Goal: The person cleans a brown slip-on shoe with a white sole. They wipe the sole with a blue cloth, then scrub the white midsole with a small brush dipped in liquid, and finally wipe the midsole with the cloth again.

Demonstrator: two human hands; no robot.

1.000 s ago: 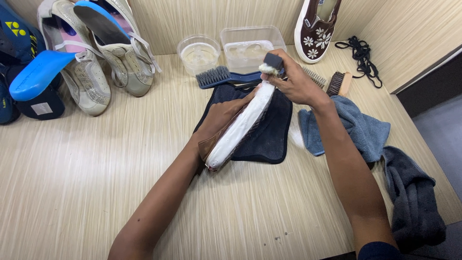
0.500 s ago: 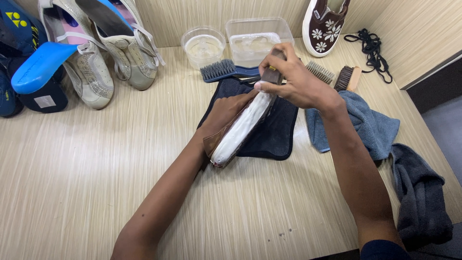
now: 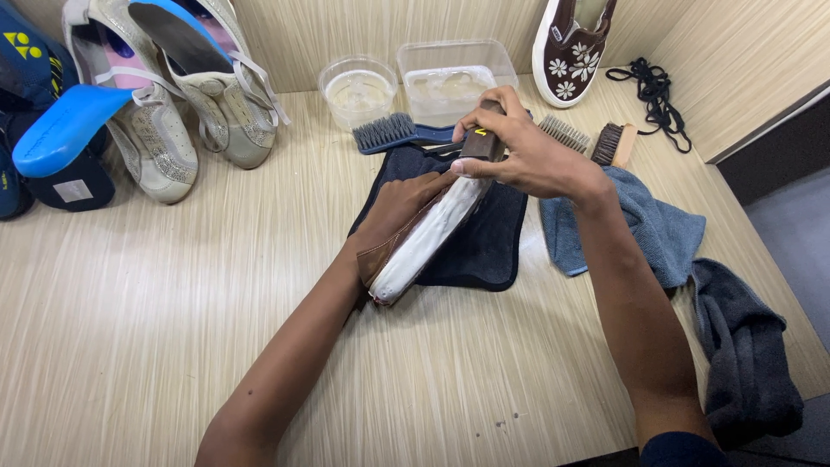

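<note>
Right hand (image 3: 527, 156) was closed around a dark-handled brush (image 3: 482, 138), which was pressed against the toe end of a brown shoe (image 3: 421, 235) with a white sole. Left hand (image 3: 398, 206) was wrapped around the side of that shoe, by which it was kept tilted on edge over a dark blue cloth (image 3: 484, 242) on the pale wooden table (image 3: 173, 303). Just beyond the cloth a blue-handled brush (image 3: 389, 134) was laid, with two clear plastic tubs of water (image 3: 359, 86) behind it. Blue and grey towels (image 3: 666, 229) were heaped to the right, and a pair of grey sneakers (image 3: 173, 112) was seen at far left.
</note>
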